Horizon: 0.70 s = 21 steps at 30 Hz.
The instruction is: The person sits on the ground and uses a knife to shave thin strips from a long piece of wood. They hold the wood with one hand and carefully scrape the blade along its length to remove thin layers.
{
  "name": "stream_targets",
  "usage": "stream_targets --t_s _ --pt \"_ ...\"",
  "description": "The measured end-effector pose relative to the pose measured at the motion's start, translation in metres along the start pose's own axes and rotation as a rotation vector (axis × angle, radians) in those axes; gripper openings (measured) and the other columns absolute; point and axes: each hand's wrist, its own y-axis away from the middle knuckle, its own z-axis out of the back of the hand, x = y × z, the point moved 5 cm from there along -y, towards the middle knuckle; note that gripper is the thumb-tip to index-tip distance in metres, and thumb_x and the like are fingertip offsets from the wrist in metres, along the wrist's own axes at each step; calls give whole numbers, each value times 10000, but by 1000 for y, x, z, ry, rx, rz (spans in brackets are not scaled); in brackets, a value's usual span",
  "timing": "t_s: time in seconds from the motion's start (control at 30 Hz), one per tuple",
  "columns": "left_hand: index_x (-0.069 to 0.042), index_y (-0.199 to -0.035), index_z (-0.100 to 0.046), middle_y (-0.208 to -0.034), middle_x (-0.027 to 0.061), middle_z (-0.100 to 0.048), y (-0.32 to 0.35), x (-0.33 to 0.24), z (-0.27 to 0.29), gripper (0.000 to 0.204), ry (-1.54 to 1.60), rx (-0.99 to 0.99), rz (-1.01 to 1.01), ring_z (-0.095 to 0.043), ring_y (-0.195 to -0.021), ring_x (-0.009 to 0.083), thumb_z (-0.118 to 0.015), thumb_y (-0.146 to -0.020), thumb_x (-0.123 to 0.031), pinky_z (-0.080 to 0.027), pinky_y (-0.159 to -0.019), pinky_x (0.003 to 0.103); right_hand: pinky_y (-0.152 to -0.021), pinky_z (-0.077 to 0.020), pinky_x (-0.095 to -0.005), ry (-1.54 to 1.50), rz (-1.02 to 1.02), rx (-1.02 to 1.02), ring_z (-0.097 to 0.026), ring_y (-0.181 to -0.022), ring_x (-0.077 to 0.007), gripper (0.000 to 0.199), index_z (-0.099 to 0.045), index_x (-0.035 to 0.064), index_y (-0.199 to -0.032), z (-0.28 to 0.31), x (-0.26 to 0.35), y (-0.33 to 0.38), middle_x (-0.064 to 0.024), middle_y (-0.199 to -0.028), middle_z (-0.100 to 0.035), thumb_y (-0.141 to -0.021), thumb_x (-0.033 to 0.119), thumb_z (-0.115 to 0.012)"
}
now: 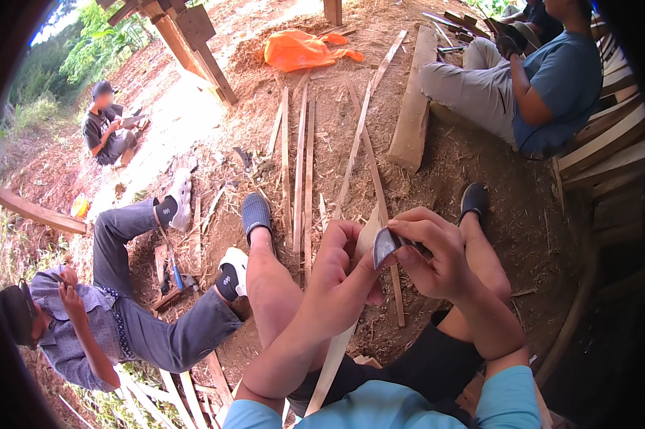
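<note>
In front of my lap, my left hand (pixel 340 268) is closed round a long pale wooden strip (pixel 333 372). The strip runs from between my thighs up through the fingers and shows again above them. My right hand (pixel 437 254) pinches a small dark grey metal blade (pixel 384 247) with a curved edge between thumb and fingers. The blade sits against the strip, and my left thumb reaches up to it. Exactly where the edge meets the wood is hidden by my fingers.
Several thin wooden strips (pixel 299 171) lie on the shaving-covered dirt ahead. A thick plank (pixel 413 107) and an orange bag (pixel 304 50) are beyond. People sit at left (pixel 86 322), far left (pixel 111 129) and right (pixel 565 79). A blue-handled tool (pixel 176 275) lies near the left person's feet.
</note>
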Motion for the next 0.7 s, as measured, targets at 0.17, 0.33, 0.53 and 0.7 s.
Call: stream_targets --t_s 0.17,0.33,0.53,0.7 --pt "-49 -1093 -370 -840 33 -552 -5 -1 -9 268 -34 -36 43 -530 -558 32 -574 -947 -143 -418 -462 148 -635 -523 -322 -14 5 -17 -663 -760 -257 244 -617 4 -1062 9 0 -1 -149 -929 -636 -831 73 -656" --pt "-44 -1116 -366 -845 43 -565 -6 -6 -14 298 -98 -90 54 -541 -564 53 -591 -925 -82 -406 -459 162 -614 -520 -321 -65 -10 -24 -662 -732 -252 258 -652 33 -1052 14 -3 -3 -121 -896 -639 -800 79 -688" --pt "-35 -1081 -421 -777 67 -587 -8 -2 -20 179 -82 -78 -18 -524 -506 97 -524 -938 -70 -400 -424 200 -595 -523 -330 -29 -55 -47 -664 -711 -255 256 -660 59 -1043 23 1 0 -94 -887 -646 -796 118 -693" --pt "-36 -1068 -446 -776 69 -582 -12 2 -24 169 -52 -54 33 -524 -521 105 -524 -935 -104 -377 -423 197 -588 -520 -331 -29 -55 -50 -661 -701 -256 244 -653 58 -1032 26 -2 3 -93 -874 -643 -798 119 -687"
